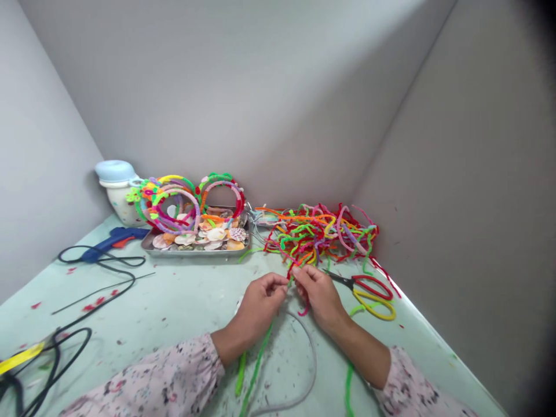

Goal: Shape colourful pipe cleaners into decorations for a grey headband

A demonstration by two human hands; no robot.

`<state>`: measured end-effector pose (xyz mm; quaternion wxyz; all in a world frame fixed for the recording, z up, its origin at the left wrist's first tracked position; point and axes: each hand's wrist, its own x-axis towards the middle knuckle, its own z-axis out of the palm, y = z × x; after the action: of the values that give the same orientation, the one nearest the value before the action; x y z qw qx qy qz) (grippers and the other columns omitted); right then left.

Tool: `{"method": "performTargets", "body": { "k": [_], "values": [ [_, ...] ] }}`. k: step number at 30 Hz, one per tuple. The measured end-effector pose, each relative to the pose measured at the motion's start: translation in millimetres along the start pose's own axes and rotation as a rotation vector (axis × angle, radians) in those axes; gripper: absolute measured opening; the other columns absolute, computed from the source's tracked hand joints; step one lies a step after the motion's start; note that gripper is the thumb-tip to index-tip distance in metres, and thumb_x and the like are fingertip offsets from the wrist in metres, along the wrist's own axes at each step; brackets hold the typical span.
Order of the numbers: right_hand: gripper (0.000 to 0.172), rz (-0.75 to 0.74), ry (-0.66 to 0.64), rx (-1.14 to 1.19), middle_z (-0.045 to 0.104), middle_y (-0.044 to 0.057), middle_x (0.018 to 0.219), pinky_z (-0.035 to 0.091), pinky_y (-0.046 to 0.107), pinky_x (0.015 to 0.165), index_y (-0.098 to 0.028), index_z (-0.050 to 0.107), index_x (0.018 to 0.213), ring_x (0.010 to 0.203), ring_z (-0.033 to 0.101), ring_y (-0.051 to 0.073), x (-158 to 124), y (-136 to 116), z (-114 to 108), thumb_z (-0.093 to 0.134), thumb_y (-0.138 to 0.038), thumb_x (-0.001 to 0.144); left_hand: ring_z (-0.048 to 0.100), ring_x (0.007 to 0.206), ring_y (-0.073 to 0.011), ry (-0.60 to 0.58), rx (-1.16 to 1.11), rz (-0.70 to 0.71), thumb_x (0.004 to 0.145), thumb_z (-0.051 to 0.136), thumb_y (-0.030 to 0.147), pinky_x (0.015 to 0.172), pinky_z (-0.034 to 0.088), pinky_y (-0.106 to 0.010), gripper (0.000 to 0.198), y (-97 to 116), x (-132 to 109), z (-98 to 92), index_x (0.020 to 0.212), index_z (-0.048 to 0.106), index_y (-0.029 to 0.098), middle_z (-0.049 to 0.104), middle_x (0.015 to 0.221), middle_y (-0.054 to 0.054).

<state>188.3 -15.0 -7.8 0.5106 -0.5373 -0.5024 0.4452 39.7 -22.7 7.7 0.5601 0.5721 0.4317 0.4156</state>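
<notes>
My left hand (260, 304) and my right hand (320, 296) meet fingertip to fingertip above the table, both closed in a pinch. Between them shows a short piece of fuzzy green pipe cleaner (291, 282); a red length rises above it and a pink curled end (304, 308) hangs by my right fingers. A long green pipe cleaner (259, 365) runs down from beneath my left hand. Below the hands curves a thin grey band (313, 365), its upper end partly hidden by my left hand. Scissors (362, 291) with red and yellow handles lie right of my right hand.
A tangled heap of coloured pipe cleaners (321, 231) lies against the back wall. Left of it, decorated headbands (176, 211) rest on a metal tray (195, 253) of seashells (216, 234). A blue glue gun (104, 244), its black cord and a lidded cup (119, 194) stand farther left.
</notes>
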Motion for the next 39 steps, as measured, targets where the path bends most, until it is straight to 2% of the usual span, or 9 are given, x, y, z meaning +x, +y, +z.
{"method": "performTargets", "body": {
  "k": [5, 9, 14, 22, 39],
  "values": [
    [0.037, 0.013, -0.038, -0.013, 0.04, -0.006, 0.049, 0.028, 0.022, 0.043, -0.02, 0.046, 0.059, 0.045, 0.034, 0.009, -1, -3, 1, 0.06, -0.047, 0.08, 0.038, 0.049, -0.0078, -0.07, -0.01, -0.027, 0.079, 0.054, 0.03, 0.047, 0.031, -0.02, 0.017, 0, 0, -1.1, 0.08, 0.062, 0.015, 0.049, 0.058, 0.004],
    [0.037, 0.032, -0.066, -0.016, 0.039, -0.006, 0.05, 0.029, 0.022, 0.045, -0.019, 0.045, 0.06, 0.047, 0.034, 0.009, -4, -7, 1, 0.06, -0.047, 0.08, 0.038, 0.047, -0.008, -0.048, 0.032, -0.055, 0.078, 0.056, 0.033, 0.046, 0.031, -0.02, 0.02, -3, 1, -1.0, 0.07, 0.06, 0.015, 0.045, 0.052, 0.005],
    [0.038, 0.034, -0.081, 0.001, 0.039, -0.007, 0.05, 0.029, 0.022, 0.045, -0.02, 0.043, 0.061, 0.046, 0.033, 0.009, -5, -5, -1, 0.058, -0.048, 0.082, 0.033, 0.045, -0.0078, -0.052, 0.026, -0.08, 0.076, 0.055, 0.029, 0.045, 0.026, -0.021, 0.016, -4, 2, -0.8, 0.067, 0.057, 0.016, 0.04, 0.048, 0.006],
    [0.038, 0.036, -0.008, 0.057, 0.04, -0.006, 0.052, 0.027, 0.022, 0.045, -0.019, 0.045, 0.064, 0.047, 0.032, 0.008, -2, -1, -3, 0.057, -0.049, 0.084, 0.034, 0.048, -0.0079, -0.073, 0.04, -0.105, 0.073, 0.05, 0.022, 0.047, 0.023, -0.021, 0.016, -4, 2, -2.0, 0.066, 0.062, 0.014, 0.043, 0.05, 0.005],
    [0.029, 0.043, 0.076, 0.214, 0.048, -0.004, 0.052, 0.03, 0.02, 0.045, -0.019, 0.055, 0.071, 0.048, 0.039, 0.009, 2, 6, -3, 0.058, -0.046, 0.084, 0.032, 0.042, -0.009, -0.085, 0.071, -0.149, 0.072, 0.046, 0.027, 0.043, 0.02, -0.022, 0.021, -2, 1, -1.8, 0.067, 0.063, 0.015, 0.036, 0.043, 0.006]
  ]
}}
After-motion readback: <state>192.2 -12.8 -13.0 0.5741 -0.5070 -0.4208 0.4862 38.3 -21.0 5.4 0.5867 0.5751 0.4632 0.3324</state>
